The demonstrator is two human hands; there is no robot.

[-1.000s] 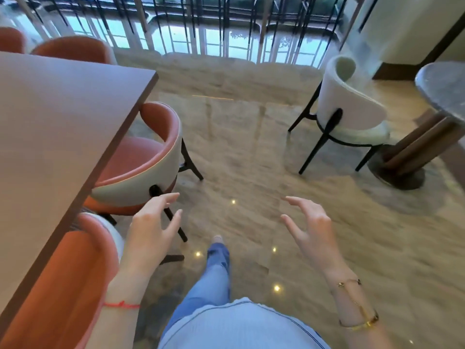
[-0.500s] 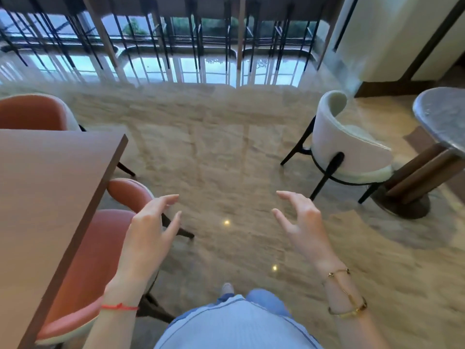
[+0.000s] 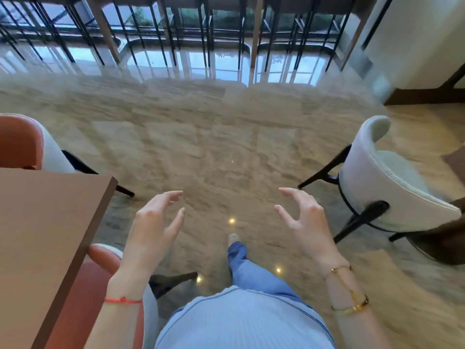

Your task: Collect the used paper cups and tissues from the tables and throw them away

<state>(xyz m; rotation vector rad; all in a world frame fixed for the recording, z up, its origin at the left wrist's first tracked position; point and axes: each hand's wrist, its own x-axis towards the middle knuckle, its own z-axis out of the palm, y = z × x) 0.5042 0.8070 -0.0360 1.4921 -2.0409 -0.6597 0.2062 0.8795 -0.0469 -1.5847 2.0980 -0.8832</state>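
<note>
Along the left edge, we see only a corner of the brown table [image 3: 45,235], the rest running out of frame, and what shows of its top is bare; no paper cup or tissue is anywhere in our view, so we cannot tell where they lie. Beyond the table one orange chair [image 3: 20,142] is cut off by the frame, and a second orange chair [image 3: 83,298] is mostly hidden under the table edge and behind our left forearm. At the right a white chair [image 3: 385,187] stands on the marble floor [image 3: 214,147]; the dark shape behind it is cropped and too blurred to name. The floor and the railing [image 3: 176,34] at the top are smeared by motion.

Our left hand [image 3: 151,233] and right hand [image 3: 307,222] hang over the floor, well apart, palms facing each other, fingers spread and loosely curled. Both are empty and touch nothing. A red string [image 3: 123,300] circles the left wrist, gold bracelets [image 3: 352,308] the right. One leg in blue jeans [image 3: 251,270] steps forward between them.

Compared with half a second ago, the table corner sits lower and farther left, the white chair has slid toward the right edge, the round table beside it has gone from view, and the hands keep the same open pose
</note>
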